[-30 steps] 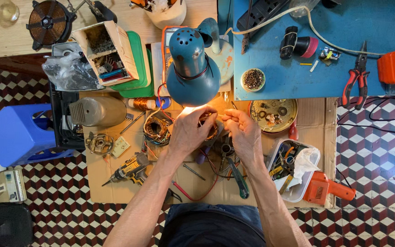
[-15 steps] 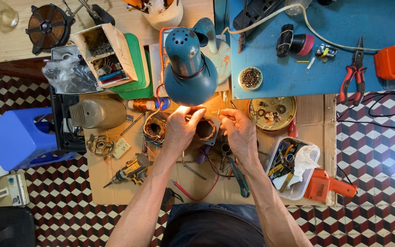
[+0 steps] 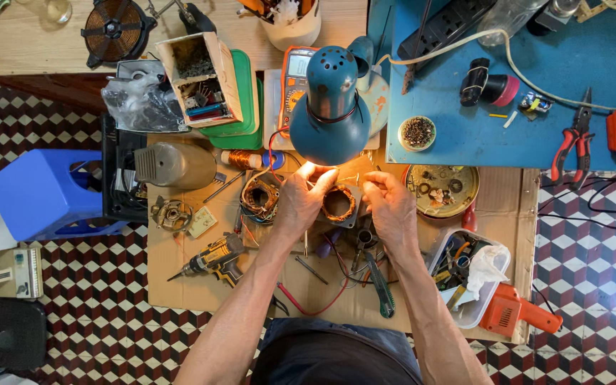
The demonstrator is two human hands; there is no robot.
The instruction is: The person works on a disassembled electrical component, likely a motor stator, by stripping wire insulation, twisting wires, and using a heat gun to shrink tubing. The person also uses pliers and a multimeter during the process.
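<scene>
A square motor stator [image 3: 339, 204] with copper windings is held upright above a cardboard sheet [image 3: 180, 285], lit by a blue desk lamp [image 3: 331, 107]. My left hand [image 3: 301, 199] grips the stator's left side. My right hand [image 3: 388, 203] is at its right side, thumb and forefinger pinched on a thin wire or lead by the stator's top corner. A second wound stator [image 3: 260, 197] lies just left of my left hand.
A yellow cordless drill [image 3: 212, 258], green-handled pliers [image 3: 381, 285], an orange tool [image 3: 518, 311] and a white tub of parts [image 3: 465, 274] lie near. A round tin tray [image 3: 442, 190], a multimeter [image 3: 295, 71], a parts box [image 3: 197, 78] and a blue stool [image 3: 44, 192] surround the sheet.
Both hands have lifted the stator slightly toward the lamp, and my right hand has shifted left, closer to it. The view has drifted a little.
</scene>
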